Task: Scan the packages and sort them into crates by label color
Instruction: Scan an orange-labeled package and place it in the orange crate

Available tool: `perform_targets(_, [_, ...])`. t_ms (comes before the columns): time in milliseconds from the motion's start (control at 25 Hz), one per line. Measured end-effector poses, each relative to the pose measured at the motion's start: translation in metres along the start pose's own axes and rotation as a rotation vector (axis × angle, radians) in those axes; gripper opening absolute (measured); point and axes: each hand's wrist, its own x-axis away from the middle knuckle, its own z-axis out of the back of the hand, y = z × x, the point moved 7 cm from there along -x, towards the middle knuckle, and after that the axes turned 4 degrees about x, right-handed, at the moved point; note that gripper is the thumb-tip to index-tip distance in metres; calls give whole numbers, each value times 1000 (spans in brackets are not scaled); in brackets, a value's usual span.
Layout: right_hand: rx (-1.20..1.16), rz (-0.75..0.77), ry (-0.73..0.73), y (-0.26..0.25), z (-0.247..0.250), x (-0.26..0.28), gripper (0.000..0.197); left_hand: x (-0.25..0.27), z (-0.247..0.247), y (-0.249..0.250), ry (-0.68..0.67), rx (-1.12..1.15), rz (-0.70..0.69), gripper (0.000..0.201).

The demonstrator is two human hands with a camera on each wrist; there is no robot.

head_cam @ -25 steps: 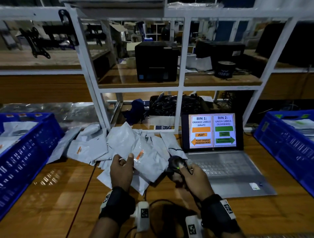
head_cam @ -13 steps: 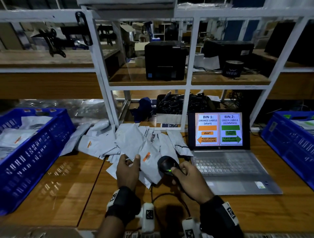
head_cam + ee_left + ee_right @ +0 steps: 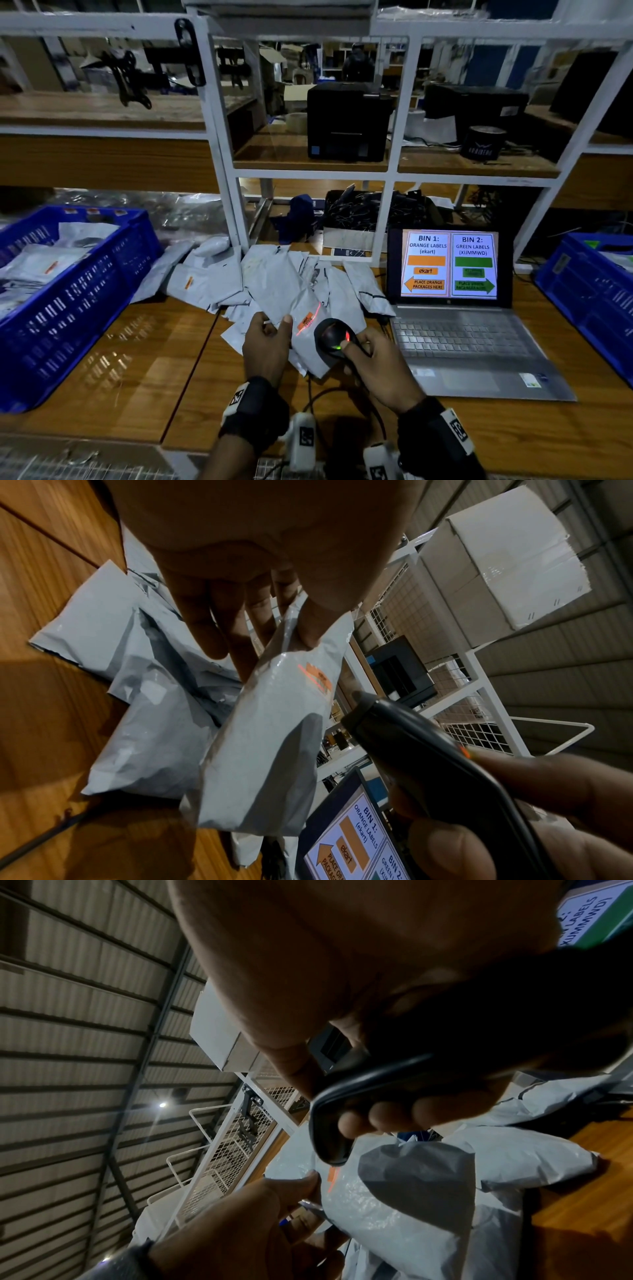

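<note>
Scanner (image 3: 334, 339) in the right hand (image 3: 380, 368) is throwing red light on the orange label (image 3: 306, 320) of the package (image 3: 291, 301), which the left hand (image 3: 267, 346) is pinching just left of the laptop (image 3: 479, 346). Thin plastic is creasing, so the scan may fail.

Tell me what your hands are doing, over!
Left hand pinches grey package, orange label up. Right hand grips barcode scanner, red beam across label. Nothing blocking.
</note>
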Motion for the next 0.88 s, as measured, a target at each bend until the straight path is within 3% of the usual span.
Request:
perform_targets(200, [37,3,-9,-3,1,-1,16,-3,-1,-4,-3,36,19,43])
perform_targets(360, [66,-20,25,4,4,-7,19,-3,1,-3,8,33,3,26])
perform_targets(480, [154,-73,81,27,12,-19,21,-6,8,-5,32,33,-3,38])
perform_targets(640, [209,-244,31,85,12,-38,31,-8,19,-5,60,52,11,50])
perform_targets(880, [274,-360,-103,121,-3,-50,35,-11,47,-6,109,73,72,30])
